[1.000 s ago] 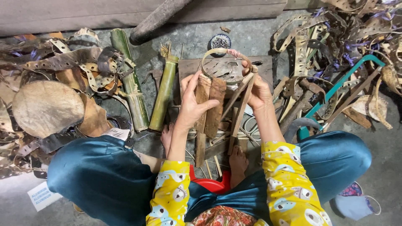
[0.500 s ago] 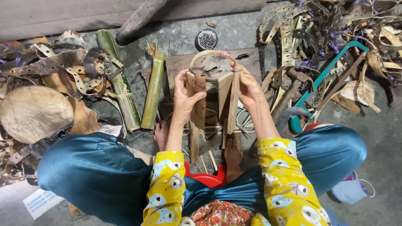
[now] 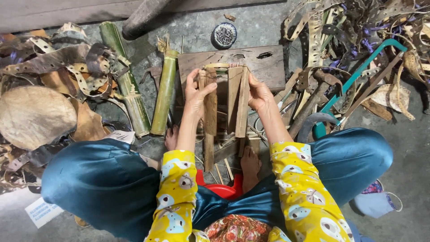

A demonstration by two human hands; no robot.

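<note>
Starting at the far left, a heap of punched brown leather scraps (image 3: 58, 67) lies on the concrete floor (image 3: 403, 206) around a rounded tan hide (image 3: 33, 116). Just right of it, two green bamboo sections (image 3: 163, 94) lie side by side, slightly apart, their ends frayed. Next comes the left hand (image 3: 197, 96), its fingers clenched around the leftmost slat of a bundle of wooden slats (image 3: 226, 101) held upright in front of the person's knees. The slats are flat, narrow and brown, rough-edged and of uneven length; the left one hangs lower than the others, and a pale curved band shows at their top. Behind the bundle a dark, weathered plank (image 3: 264, 65) with a hole lies flat on the floor, and a round tin of nails (image 3: 224, 35) sits beyond it. The right hand (image 3: 260, 94) presses on the right edge of the bundle, fingers grasping the outer slat. Below, two bare feet rest among loose sticks. Further right, a teal-framed saw (image 3: 358, 76) lies across more perforated strips (image 3: 322, 27), beside blue trouser legs.
</note>
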